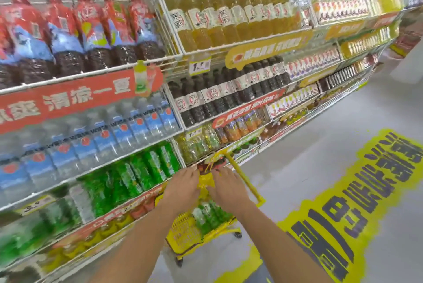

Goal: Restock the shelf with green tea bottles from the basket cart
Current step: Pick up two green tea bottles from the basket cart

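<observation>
Over the cart point(183, 234), both grips are held close together: the left grip point(182, 187) and the right grip point(230, 189) are set at a yellow part of it. The fingers look rather straight, but whether that part is pinched cannot be told. Green bottles point(209, 215) are seen in the cart just below the grips, seemingly upright, slightly nearer the right grip. The shelf point(128, 209) lies to the left, so a lifted bottle would probably be carried leftward.

Wire shelf point(180, 54), likely green tea bottles point(137, 175) on lower tier, yellow basket cart point(185, 234) on grey floor point(320, 157)
</observation>
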A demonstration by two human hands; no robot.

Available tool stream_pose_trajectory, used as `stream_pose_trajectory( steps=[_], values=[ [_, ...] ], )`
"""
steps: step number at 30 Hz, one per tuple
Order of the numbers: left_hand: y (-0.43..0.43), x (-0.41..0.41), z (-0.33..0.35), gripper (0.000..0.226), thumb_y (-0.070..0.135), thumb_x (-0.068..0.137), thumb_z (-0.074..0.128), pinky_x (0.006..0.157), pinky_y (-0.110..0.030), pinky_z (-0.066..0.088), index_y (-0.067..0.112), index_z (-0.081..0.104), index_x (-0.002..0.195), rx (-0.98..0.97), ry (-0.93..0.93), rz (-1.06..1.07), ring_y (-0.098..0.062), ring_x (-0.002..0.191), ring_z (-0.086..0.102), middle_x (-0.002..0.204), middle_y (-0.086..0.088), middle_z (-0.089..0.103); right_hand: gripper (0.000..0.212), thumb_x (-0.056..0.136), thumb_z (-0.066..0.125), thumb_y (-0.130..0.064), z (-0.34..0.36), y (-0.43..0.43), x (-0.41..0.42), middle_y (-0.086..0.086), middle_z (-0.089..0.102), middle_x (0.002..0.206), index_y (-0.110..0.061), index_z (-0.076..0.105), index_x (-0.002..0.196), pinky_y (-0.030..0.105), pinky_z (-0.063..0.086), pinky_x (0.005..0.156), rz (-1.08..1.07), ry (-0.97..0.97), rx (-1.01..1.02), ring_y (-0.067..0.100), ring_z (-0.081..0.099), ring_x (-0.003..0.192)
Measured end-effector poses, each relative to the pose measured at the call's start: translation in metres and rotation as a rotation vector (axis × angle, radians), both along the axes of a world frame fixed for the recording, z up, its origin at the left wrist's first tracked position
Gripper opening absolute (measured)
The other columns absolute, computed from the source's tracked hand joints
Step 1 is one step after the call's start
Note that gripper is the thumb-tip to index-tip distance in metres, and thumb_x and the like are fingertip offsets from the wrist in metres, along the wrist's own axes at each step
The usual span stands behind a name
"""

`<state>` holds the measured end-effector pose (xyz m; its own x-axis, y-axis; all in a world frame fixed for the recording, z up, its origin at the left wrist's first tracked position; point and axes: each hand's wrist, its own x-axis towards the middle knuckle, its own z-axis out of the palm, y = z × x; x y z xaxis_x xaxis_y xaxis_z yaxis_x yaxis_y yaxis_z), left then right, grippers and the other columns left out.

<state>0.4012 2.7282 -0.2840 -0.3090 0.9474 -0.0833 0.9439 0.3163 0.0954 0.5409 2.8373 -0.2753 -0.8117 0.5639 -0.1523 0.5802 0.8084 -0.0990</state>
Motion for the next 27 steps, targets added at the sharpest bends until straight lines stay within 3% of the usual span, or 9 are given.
stream_pose_trajectory(
  steps=[3, 11, 14, 17, 20, 23, 27],
  values=[
    [0.002, -0.014, -0.020, 0.053, 0.040, 0.097, 0.053, 0.109, -0.043, 0.040, 0.009, 0.045, 0.140, -0.059, 0.004, 0.111, -0.031, 0.133, 0.045, 0.143, -0.012, 0.049, 0.058, 0.102, 0.045, -0.046, -0.027, 0.021, -0.027, 0.016, 0.040, 0.153, -0.013, 0.036, 0.149, 0.052, 0.038, 0.111, 0.128, -0.044, -0.063, 0.035, 0.032, 0.144],
    [0.023, -0.002, -0.067, 0.051, 0.044, 0.094, 0.055, 0.104, -0.044, 0.043, 0.012, 0.050, 0.133, -0.142, -0.126, 0.493, -0.031, 0.128, 0.049, 0.134, -0.009, 0.054, 0.057, 0.101, 0.048, -0.046, -0.080, 0.073, -0.061, 0.013, 0.042, 0.152, -0.012, 0.041, 0.147, 0.048, 0.039, 0.111, 0.421, -0.075, -0.160, 0.034, 0.036, 0.141],
    [0.045, 0.012, -0.097, 0.047, 0.040, 0.096, 0.052, 0.106, -0.042, 0.041, 0.013, 0.050, 0.134, -0.162, -0.197, 0.521, -0.030, 0.130, 0.047, 0.136, -0.009, 0.053, 0.057, 0.100, 0.040, -0.049, -0.115, 0.094, -0.055, 0.015, 0.051, 0.143, -0.012, 0.050, 0.142, 0.048, 0.044, 0.104, 0.415, -0.073, -0.217, 0.036, 0.045, 0.135],
    [0.062, 0.024, -0.144, 0.050, 0.040, 0.098, 0.050, 0.106, -0.044, 0.042, 0.013, 0.047, 0.139, -0.200, -0.256, 0.542, -0.030, 0.131, 0.046, 0.139, -0.009, 0.051, 0.072, 0.094, 0.022, -0.058, -0.166, 0.109, -0.043, 0.014, 0.052, 0.143, -0.015, 0.049, 0.145, 0.048, 0.048, 0.102, 0.408, -0.118, -0.266, 0.036, 0.046, 0.135],
    [0.075, 0.032, -0.202, 0.052, 0.039, 0.099, 0.047, 0.106, -0.044, 0.042, 0.013, 0.042, 0.143, -0.276, -0.294, 0.552, -0.030, 0.131, 0.045, 0.142, -0.008, 0.048, 0.067, 0.095, 0.028, -0.058, -0.229, 0.119, -0.030, 0.013, 0.052, 0.146, -0.018, 0.048, 0.145, 0.051, 0.054, 0.096, 0.350, -0.149, -0.276, 0.038, 0.048, 0.135],
    [0.086, 0.039, -0.266, 0.053, 0.037, 0.100, 0.044, 0.111, -0.041, 0.037, 0.012, 0.038, 0.146, -0.339, -0.338, 0.540, -0.029, 0.137, 0.039, 0.148, -0.010, 0.044, 0.064, 0.097, 0.030, -0.055, -0.308, 0.129, -0.016, 0.018, 0.058, 0.139, -0.013, 0.053, 0.140, 0.050, 0.057, 0.088, 0.327, -0.179, -0.310, 0.040, 0.058, 0.121],
    [0.096, 0.046, -0.349, 0.055, 0.040, 0.100, 0.046, 0.107, -0.043, 0.042, 0.010, 0.037, 0.145, -0.412, -0.437, 0.579, -0.032, 0.135, 0.042, 0.146, -0.013, 0.045, 0.069, 0.096, 0.030, -0.054, -0.395, 0.145, -0.006, 0.018, 0.057, 0.136, -0.008, 0.047, 0.146, 0.048, 0.052, 0.098, 0.217, -0.228, -0.342, 0.038, 0.054, 0.123]
  ],
)
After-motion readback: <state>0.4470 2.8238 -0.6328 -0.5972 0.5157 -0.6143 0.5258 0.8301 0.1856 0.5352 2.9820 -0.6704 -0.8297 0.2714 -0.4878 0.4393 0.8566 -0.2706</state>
